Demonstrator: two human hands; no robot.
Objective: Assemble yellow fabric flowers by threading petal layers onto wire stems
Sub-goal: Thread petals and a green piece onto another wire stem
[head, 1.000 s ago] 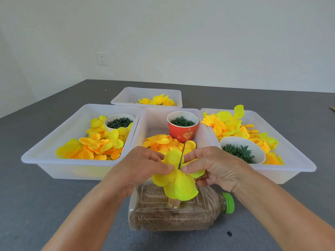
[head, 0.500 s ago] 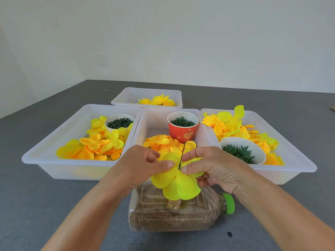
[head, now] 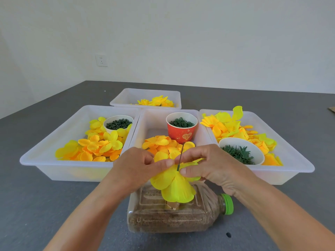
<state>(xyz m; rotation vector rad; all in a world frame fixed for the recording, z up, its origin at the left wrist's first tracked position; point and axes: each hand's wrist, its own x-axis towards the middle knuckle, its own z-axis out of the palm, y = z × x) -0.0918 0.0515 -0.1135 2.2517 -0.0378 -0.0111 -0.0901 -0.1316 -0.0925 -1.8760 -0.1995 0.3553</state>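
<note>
Nearest the person, a clear plastic bottle with a green cap (head: 179, 212) lies on its side on the grey table (head: 36, 205), filled with brown grainy material. Just above it, the left hand (head: 137, 167) and the right hand (head: 208, 165) meet over a bright yellow fabric petal layer (head: 174, 185), each pinching the fabric with thumb and forefinger on either side of a thin dark green wire stem (head: 181, 156) that stands up through the layer's middle. Behind the hands sits a translucent white plastic tray (head: 145, 124) holding orange-yellow petals and a red paper cup (head: 181, 132) of dark green rings. To its left, a second tray (head: 54, 142) holds yellow petals and a white cup (head: 118, 123) of green pieces; to its right, a third tray (head: 290, 156) holds petals and a white bowl (head: 240, 151) of green leafy pieces. Farthest back, a smaller tray (head: 126, 96) holds yellow flowers.
</note>
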